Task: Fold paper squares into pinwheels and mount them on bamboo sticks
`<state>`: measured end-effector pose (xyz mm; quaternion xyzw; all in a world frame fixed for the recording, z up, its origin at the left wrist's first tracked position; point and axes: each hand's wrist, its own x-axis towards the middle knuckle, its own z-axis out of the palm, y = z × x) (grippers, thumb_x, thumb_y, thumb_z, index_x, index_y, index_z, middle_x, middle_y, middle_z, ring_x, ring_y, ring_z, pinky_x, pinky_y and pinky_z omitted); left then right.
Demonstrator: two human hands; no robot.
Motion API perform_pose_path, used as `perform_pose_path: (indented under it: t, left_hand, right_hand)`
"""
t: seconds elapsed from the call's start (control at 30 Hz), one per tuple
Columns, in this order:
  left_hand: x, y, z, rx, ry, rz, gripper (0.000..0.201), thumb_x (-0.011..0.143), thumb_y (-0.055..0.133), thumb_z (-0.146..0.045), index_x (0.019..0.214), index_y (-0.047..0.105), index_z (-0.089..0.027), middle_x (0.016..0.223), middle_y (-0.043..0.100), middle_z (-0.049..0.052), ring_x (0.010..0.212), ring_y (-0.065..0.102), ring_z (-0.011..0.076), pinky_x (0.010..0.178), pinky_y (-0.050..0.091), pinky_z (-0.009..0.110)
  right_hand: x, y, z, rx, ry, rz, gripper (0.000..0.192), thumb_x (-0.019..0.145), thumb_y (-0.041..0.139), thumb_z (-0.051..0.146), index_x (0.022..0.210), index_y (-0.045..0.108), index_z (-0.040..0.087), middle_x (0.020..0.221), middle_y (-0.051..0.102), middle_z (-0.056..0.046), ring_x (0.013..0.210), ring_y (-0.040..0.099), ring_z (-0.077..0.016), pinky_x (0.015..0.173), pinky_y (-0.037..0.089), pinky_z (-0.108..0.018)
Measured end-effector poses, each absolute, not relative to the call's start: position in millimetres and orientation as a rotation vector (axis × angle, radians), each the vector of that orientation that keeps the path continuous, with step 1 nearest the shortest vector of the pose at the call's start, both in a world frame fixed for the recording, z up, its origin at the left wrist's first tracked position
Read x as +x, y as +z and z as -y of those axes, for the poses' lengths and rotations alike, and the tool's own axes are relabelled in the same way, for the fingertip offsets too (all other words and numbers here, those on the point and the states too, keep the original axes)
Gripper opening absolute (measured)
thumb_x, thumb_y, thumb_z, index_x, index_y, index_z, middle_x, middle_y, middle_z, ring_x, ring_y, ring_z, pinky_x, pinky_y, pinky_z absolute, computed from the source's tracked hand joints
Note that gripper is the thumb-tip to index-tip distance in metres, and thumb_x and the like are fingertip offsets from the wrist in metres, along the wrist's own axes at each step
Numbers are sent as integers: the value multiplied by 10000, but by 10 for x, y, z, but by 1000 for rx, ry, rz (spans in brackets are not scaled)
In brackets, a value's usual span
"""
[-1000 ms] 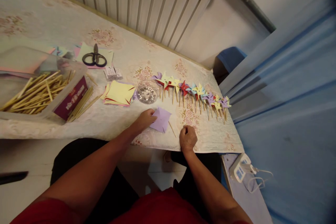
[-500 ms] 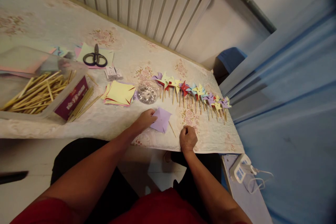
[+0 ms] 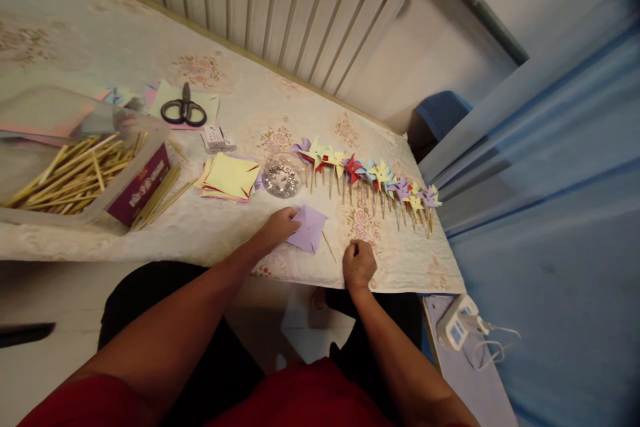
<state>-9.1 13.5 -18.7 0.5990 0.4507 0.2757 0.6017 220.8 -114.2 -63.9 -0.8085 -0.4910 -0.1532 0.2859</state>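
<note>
With the clear round dish of small shiny pieces as our landmark, we see the purple paper square on the near side of the dish, slightly to its right. The left hand, also on the dish's near side, pinches the left edge of the square, thumb on top; we cannot see the fingers beneath. The right hand, farther to the near right of the dish, is curled into a loose fist, its fingers folded inward; we cannot tell whether they enclose anything. A thin stick lies to the dish's near right. We find the row of pinwheels to the right of the dish and the yellow-topped paper stack just to its left.
</note>
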Motion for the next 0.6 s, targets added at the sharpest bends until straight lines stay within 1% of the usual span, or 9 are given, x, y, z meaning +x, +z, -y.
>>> perform_pose_path:
  t: [0.13, 0.6]
  left_hand:
    - [-86, -223, -144, 1406, 636, -1051, 86, 678, 544, -231, 721, 484, -188, 632, 493, -37, 599, 472, 130, 521, 311, 237]
    - [-91, -203, -141, 1421, 615, -1052, 87, 693, 526, -233, 757, 510, -175, 689, 541, -20, 634, 513, 140, 535, 332, 245]
  right_hand:
    - [2211, -645, 1144, -2179, -405, 1303, 242, 869, 463, 219, 885, 698, 166, 861, 690, -71, 780, 591, -186, 718, 399, -290]
    - [2213, -643, 1141, -2157, -431, 1317, 247, 871, 459, 216, 871, 700, 164, 847, 690, -72, 779, 589, -191, 714, 402, -290]
